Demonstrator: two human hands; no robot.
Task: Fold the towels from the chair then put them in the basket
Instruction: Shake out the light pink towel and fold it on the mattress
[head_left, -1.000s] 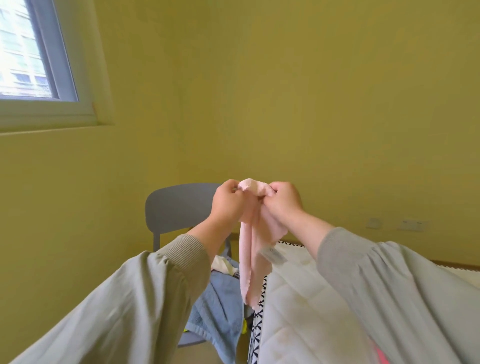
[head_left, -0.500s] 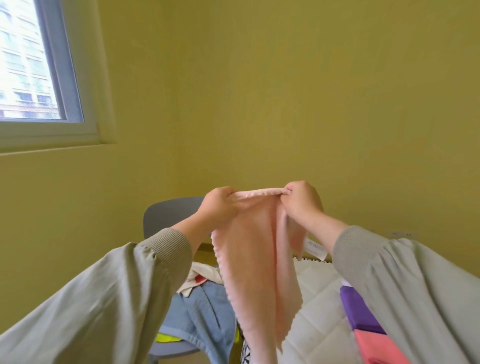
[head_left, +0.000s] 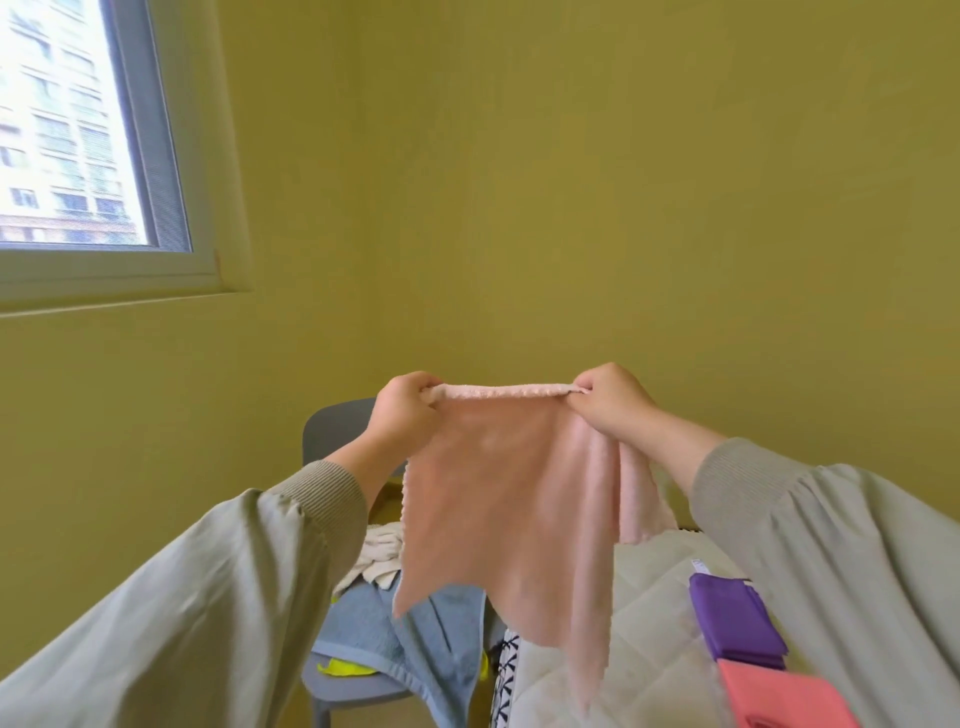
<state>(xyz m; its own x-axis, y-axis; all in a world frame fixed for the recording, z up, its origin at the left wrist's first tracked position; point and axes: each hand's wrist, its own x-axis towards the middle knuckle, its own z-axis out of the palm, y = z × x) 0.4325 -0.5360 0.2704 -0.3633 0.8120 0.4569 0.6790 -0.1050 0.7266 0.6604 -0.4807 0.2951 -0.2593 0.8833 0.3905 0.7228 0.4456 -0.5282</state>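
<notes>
Yellow-green walls (head_left: 571, 182) meet in a corner, daylight enters a white-framed window (head_left: 78, 156), and what looks like a quilted mattress (head_left: 649, 613) lies below.

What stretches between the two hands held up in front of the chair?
In the head view, the pink towel's top edge runs taut from the left hand to the right hand; the rest hangs below.

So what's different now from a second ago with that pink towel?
The left hand and right hand have moved apart, each still pinching a top corner, so the pink towel, bunched a second ago, now hangs spread open between them. The grip never let go. The blue towel still lies on the grey chair, and folded purple cloth now shows on the bed.
</notes>
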